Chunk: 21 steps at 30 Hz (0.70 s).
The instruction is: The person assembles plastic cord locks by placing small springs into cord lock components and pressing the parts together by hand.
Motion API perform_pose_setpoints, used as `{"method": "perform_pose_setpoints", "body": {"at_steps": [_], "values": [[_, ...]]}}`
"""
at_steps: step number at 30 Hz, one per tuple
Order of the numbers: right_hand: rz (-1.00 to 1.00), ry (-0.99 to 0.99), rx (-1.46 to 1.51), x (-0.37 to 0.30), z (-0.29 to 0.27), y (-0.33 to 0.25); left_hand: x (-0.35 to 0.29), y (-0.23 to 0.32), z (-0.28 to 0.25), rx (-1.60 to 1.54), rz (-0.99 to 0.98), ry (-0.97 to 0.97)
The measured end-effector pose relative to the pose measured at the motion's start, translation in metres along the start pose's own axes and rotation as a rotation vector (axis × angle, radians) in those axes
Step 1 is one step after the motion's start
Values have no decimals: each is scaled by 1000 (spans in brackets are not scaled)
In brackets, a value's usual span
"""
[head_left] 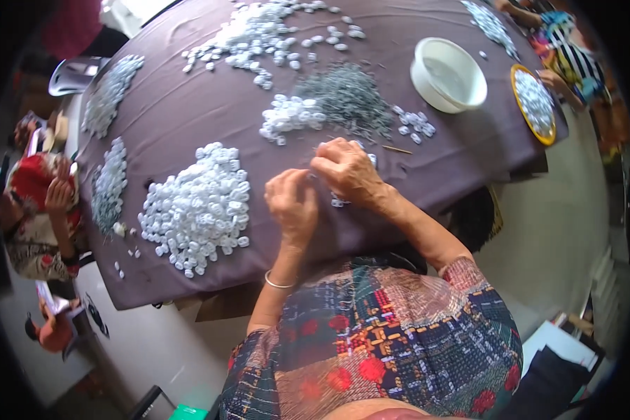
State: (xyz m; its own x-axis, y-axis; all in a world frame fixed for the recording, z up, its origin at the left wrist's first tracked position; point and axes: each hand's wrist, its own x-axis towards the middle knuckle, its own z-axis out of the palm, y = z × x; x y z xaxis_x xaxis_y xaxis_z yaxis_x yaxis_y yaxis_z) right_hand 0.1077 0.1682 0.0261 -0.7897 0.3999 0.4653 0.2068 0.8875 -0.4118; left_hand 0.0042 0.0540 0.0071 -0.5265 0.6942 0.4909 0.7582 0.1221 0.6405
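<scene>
Working tip to tip, your left hand (290,199) and right hand (346,170) sit close together over the cloth-covered surface (414,173), fingers curled in. Can't tell what either grips, if anything: fingertips hide it, left hand slightly blurred. Big white heap (196,206) is left of your left hand; small white heap (292,117) lies just ahead of both, touching the grey heap (346,98) of thin slivers. Loose white pieces (338,202) sit at the near side of the right hand; a scattered white cluster (414,124) is ahead and right of it.

Best bet: steady the left hand, let the right make the fine moves. Pinch parts by their edges with the pads so they don't spin or slip. Wrists low, so a drop lands close. Pick singly from the heap just ahead; probably easier than reaching left. Mind the thin stick (397,150) just right of your right hand, a knock could roll it. White bowl (427,96) is farther out, ahead and right; steer clear.
</scene>
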Motion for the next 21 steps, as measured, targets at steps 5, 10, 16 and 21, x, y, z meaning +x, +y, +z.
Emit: {"method": "perform_pose_setpoints", "body": {"at_steps": [5, 10, 16, 21], "values": [[-74, 4, 25, -25, -5, 5, 4, 13, 1, 86, 35, -95], [-37, -11, 21, -35, -13, 0, -5, 3, 5, -76, -41, -23], [-35, 19, 159, -36, -15, 2, -6, 3, 5, -273, -31, -26], [156, 213, 69, -40, -30, 27, -8, -3, 8, -496, -246, 114]]}}
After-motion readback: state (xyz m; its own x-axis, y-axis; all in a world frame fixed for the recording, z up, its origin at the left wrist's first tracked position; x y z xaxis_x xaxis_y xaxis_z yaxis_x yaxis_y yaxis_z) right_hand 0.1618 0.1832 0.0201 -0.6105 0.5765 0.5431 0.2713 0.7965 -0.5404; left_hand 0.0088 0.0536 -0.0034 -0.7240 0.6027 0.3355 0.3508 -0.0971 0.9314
